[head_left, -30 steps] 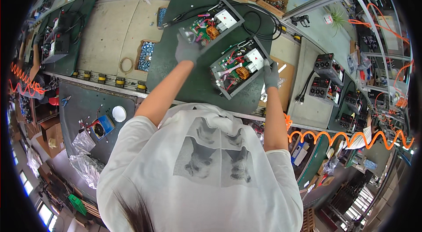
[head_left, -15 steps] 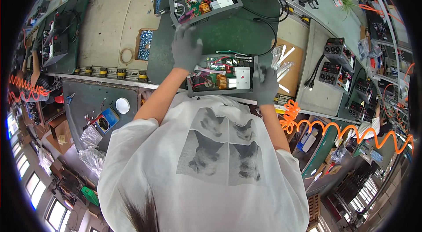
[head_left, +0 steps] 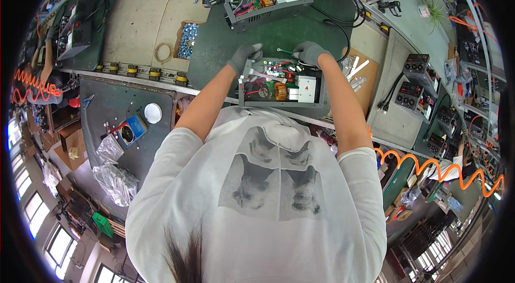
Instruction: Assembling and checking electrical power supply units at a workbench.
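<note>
So the main thing here, an open dark-grey metal box with a circuit board and wiring inside (head_left: 279, 104), is sitting on the dark green worktop (head_left: 214, 50), right up by the person's shirt. The left hand, in a grey glove (head_left: 245, 58), is resting at its far left corner with thumb and fingers a bit apart; can't tell if it's actually gripping the edge. The right hand, same kind of grey glove (head_left: 309, 53), is hovering around the far right corner, fingers closing narrowly on a thin green wire with a ring end (head_left: 284, 51) that's poking out leftward. Inside the box, a copper-coloured wound coil (head_left: 281, 91) is sitting just left of a white block with a red triangle (head_left: 307, 89). A second open dark-grey metal box (head_left: 273, 13) is lying farther back, well apart from both hands.
</note>
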Action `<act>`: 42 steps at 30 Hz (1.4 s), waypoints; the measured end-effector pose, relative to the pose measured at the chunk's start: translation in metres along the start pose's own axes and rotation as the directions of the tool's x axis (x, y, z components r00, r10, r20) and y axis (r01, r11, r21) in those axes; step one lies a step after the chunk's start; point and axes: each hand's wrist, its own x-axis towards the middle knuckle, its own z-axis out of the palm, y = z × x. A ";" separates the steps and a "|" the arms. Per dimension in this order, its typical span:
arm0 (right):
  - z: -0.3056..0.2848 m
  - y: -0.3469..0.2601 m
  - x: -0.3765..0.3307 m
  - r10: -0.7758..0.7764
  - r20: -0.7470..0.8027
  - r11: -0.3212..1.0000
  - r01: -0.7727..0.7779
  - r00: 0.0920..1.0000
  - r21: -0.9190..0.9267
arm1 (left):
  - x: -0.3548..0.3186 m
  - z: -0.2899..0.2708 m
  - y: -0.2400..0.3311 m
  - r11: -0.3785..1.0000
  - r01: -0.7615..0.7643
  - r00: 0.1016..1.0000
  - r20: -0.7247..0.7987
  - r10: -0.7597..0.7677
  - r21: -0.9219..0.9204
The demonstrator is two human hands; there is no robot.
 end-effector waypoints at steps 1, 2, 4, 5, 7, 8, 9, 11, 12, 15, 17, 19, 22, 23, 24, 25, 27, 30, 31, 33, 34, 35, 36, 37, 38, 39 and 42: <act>0.000 0.000 -0.003 -0.017 -0.070 0.999 0.014 0.997 -0.030 | 0.000 -0.001 0.000 1.000 -0.005 1.000 -0.005 0.005 -0.006; 0.000 0.001 -0.006 -0.035 -0.140 0.998 0.026 0.990 -0.061 | 0.000 -0.001 0.000 0.999 -0.034 0.999 0.001 0.034 0.027; -0.005 0.007 -0.020 -0.031 -0.159 0.999 0.025 0.987 -0.037 | -0.001 0.003 0.004 0.996 -0.062 0.998 0.011 0.062 0.056; -0.005 0.013 -0.028 -0.022 -0.180 1.000 0.021 0.983 -0.002 | -0.004 0.011 0.012 0.994 -0.054 0.998 -0.024 0.057 0.094; -0.006 0.027 -0.050 -0.052 -0.215 0.998 0.059 0.975 0.025 | -0.009 0.027 0.032 0.991 -0.041 0.997 -0.056 0.048 0.125; -0.007 0.029 -0.063 -0.022 -0.257 0.987 0.061 0.966 0.147 | -0.010 0.035 0.044 0.957 -0.179 0.984 0.030 0.176 0.228; -0.006 0.029 -0.075 0.015 -0.294 0.961 0.067 0.956 0.267 | -0.011 0.039 0.051 0.895 -0.316 0.948 0.128 0.290 0.315; 0.003 0.028 -0.096 0.121 -0.314 0.884 0.042 0.942 0.465 | -0.011 0.041 0.061 0.852 -0.379 0.924 0.205 0.324 0.361; 0.013 0.038 -0.099 0.095 -0.357 0.851 0.111 0.929 0.513 | -0.010 0.041 0.063 0.799 -0.442 0.893 0.285 0.349 0.408; 0.024 0.037 -0.116 0.086 -0.425 0.792 0.197 0.901 0.578 | -0.009 0.035 0.061 0.769 -0.454 0.887 0.313 0.340 0.450; 0.021 0.024 -0.129 -0.021 -0.478 0.892 0.232 0.878 0.388 | -0.006 0.033 0.060 0.709 -0.467 0.884 0.303 0.356 0.529; 0.036 0.025 -0.127 -0.062 -0.546 0.910 0.271 0.836 0.312 | -0.004 0.040 0.072 0.641 -0.475 0.879 0.298 0.372 0.603; 0.042 0.019 -0.126 0.058 -0.421 0.724 0.252 0.905 0.642 | -0.004 0.075 0.115 0.358 -0.016 0.938 0.138 -0.317 0.933; 0.046 0.020 -0.121 0.063 -0.424 0.722 0.252 0.904 0.644 | -0.007 0.089 0.114 0.278 -0.199 0.947 0.257 -0.192 0.940; 0.050 0.020 -0.117 0.122 -0.467 0.647 0.287 0.876 0.707 | -0.009 0.103 0.111 0.174 -0.366 0.921 0.383 -0.076 0.914; 0.052 0.020 -0.114 0.178 -0.500 0.567 0.327 0.847 0.756 | -0.010 0.117 0.104 0.173 -0.365 0.921 0.382 -0.074 0.915; 0.053 0.017 -0.114 0.218 -0.491 0.442 0.363 0.844 0.820 | -0.007 0.142 0.081 0.016 -0.393 0.919 0.393 0.033 0.919; 0.056 0.017 -0.114 0.275 -0.483 0.337 0.387 0.831 0.858 | -0.008 0.171 0.066 -0.091 -0.165 0.984 0.170 0.047 0.982; 0.058 0.017 -0.111 0.285 -0.508 0.423 0.369 0.813 0.828 | -0.009 0.171 0.062 -0.091 -0.171 0.984 0.175 0.043 0.981; 0.060 0.023 -0.105 0.296 -0.532 0.503 0.344 0.793 0.793 | -0.013 0.168 0.056 0.132 -0.183 0.975 0.164 0.148 0.974; 0.060 0.023 -0.101 0.253 -0.586 0.674 0.294 0.770 0.678 | -0.017 0.169 0.051 0.131 -0.183 0.976 0.164 0.146 0.974; 0.060 0.023 -0.099 0.198 -0.630 0.815 0.231 0.751 0.532 | -0.022 0.171 0.046 0.095 -0.233 0.959 0.213 0.185 0.968; 0.059 0.025 -0.099 0.154 -0.654 0.883 0.194 0.740 0.428 | -0.027 0.173 0.041 0.056 -0.280 0.939 0.262 0.222 0.958; 0.055 0.019 -0.101 0.151 -0.651 0.882 0.196 0.744 0.428 | -0.032 0.172 0.036 0.058 -0.275 0.941 0.256 0.221 0.960; 0.053 0.013 -0.106 0.116 -0.634 0.924 0.150 0.765 0.351 | -0.037 0.170 0.032 0.055 -0.360 0.902 0.332 0.278 0.931; 0.049 0.007 -0.110 0.083 -0.612 0.958 0.107 0.786 0.267 | -0.039 0.166 0.030 0.047 -0.441 0.853 0.402 0.333 0.896; 0.054 0.018 -0.109 0.142 -0.541 0.880 0.145 0.829 0.453 | -0.031 0.149 0.040 0.218 -0.383 0.904 0.316 0.287 0.898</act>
